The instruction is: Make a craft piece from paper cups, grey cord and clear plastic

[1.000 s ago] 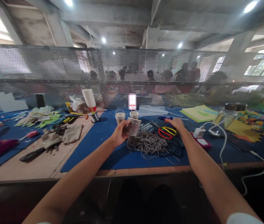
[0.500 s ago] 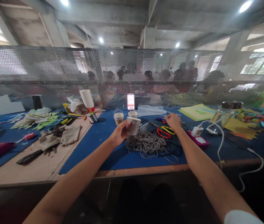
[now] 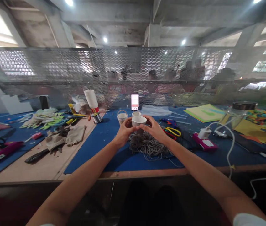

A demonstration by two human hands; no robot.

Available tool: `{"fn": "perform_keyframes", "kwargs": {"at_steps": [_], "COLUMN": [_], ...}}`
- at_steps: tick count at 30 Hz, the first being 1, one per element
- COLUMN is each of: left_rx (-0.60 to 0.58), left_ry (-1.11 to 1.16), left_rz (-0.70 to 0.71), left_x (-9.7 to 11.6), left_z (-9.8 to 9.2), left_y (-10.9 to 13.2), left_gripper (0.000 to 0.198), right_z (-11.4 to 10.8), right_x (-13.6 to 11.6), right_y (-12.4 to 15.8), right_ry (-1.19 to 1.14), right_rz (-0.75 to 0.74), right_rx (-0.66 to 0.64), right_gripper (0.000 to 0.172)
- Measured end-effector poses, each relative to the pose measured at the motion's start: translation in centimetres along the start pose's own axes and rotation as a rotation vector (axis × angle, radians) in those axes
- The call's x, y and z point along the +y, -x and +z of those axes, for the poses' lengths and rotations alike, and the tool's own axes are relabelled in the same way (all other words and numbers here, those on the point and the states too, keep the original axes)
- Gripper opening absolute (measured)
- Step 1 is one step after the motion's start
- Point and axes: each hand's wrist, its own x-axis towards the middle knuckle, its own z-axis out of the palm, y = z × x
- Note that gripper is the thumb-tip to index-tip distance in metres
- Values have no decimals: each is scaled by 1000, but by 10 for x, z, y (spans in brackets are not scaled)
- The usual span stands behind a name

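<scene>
Between my two hands is a pale cup [image 3: 139, 120], upright, its open mouth tipped slightly toward me. The fingers of my left hand [image 3: 124, 131] curl round its left side, and my right hand [image 3: 154, 128] grips the right side, both thumbs meeting at the front. Right below lies a tangled heap of grey cord [image 3: 148, 147] on the blue mat [image 3: 95, 147]. Two similar cups with looped handles stand behind: one cup [image 3: 122, 117] on the left, and another [image 3: 136, 113] partly hidden by the held cup.
Right of the cord lie scissors with yellow and red handles [image 3: 173, 131] and a blue glue gun [image 3: 168, 121]. A magenta power strip [image 3: 204, 142] and glass jar [image 3: 236, 116] stand farther right. Leftward are a tilted stack of paper cups [image 3: 91, 99] and gloves [image 3: 75, 136]. A lit phone [image 3: 134, 101] stands behind.
My right hand has come left from beside the scissors and now grips the cup too. The cup has turned from tilted to upright, with its mouth visible. The view has shifted slightly.
</scene>
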Motion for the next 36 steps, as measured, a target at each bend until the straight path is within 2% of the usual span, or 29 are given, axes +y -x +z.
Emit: {"fn": "perform_keyframes", "kwargs": {"at_steps": [3, 8, 15, 22, 27, 32, 36], "left_rx": [-18, -17, 30, 13, 18, 4, 7], "left_ry": [-38, -30, -106, -2, 23, 5, -14], "left_rz": [25, -11, 40, -31, -53, -58, -52], "left_x": [-2, -2, -2, 0, 0, 0, 2], "left_z": [-1, -1, 1, -2, -3, -2, 0], "left_y": [0, 1, 2, 1, 0, 0, 2], "left_gripper": [59, 58, 54, 47, 48, 44, 44], "right_z": [-4, -10, -10, -14, -15, -17, -16], "right_x": [1, 2, 7, 9, 6, 6, 7], "right_y": [0, -2, -1, -1, 1, 3, 4], "right_ry": [20, 41, 2, -135, -146, -169, -209], "right_rz": [-2, -15, -6, 86, 97, 96, 85], "right_rx": [37, 64, 45, 51, 10, -45, -54], "right_gripper": [61, 57, 68, 66, 67, 75, 71]}}
